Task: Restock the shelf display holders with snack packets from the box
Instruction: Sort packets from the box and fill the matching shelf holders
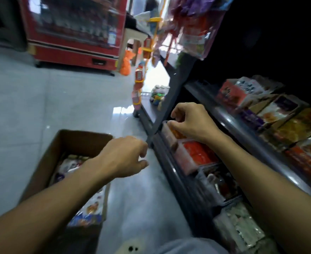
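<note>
A brown cardboard box [66, 142] stands on the floor at lower left, with white and blue snack packets [90, 209] lying in it. My left hand [123, 156] hovers over the box's right edge, fingers loosely curled and holding nothing. On the low shelf to the right stands a row of clear display holders [185, 162], one filled with red-orange packets [198, 153]. My right hand [189, 121] reaches into the farthest holder [167, 132], fingertips pinched at orange packets [177, 133] there. The frame is blurred, so what it pinches is unclear.
A dark shelf rail [171, 173] runs along the holders' front. The shelf above holds boxed snacks [272, 110]. Hanging packets [193, 32] dangle at the top. A red drinks cooler [74, 30] stands across the grey tiled floor [46, 99].
</note>
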`<state>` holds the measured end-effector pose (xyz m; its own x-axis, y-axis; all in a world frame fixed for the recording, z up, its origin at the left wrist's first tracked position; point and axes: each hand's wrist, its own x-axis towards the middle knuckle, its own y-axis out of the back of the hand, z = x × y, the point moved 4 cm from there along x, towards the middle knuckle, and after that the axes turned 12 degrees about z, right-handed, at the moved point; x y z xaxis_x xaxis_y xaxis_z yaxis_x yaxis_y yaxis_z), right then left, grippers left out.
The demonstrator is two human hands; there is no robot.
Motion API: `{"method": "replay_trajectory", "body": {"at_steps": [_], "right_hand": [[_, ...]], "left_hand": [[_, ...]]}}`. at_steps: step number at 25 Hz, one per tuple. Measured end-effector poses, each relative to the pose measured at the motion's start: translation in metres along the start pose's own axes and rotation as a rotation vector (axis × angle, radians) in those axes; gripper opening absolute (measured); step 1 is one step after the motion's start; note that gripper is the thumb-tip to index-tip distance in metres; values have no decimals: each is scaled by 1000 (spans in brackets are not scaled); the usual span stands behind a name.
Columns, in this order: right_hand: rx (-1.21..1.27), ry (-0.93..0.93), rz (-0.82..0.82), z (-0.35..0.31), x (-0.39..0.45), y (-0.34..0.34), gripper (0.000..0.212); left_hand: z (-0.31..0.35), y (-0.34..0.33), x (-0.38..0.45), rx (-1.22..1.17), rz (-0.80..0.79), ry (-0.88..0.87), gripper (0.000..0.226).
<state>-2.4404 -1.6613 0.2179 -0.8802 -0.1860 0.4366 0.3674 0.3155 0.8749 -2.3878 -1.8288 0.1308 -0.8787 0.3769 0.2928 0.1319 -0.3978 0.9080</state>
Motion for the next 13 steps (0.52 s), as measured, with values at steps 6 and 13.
{"method": "replay_trajectory", "body": {"at_steps": [6, 13], "right_hand": [[81, 144, -250, -108, -11, -122, 16], [301, 20, -563, -157, -61, -306, 17]], "left_hand": [[-105, -26, -113, -12, -26, 323, 25], [-203, -91, -212, 55, 126, 840, 35]]}}
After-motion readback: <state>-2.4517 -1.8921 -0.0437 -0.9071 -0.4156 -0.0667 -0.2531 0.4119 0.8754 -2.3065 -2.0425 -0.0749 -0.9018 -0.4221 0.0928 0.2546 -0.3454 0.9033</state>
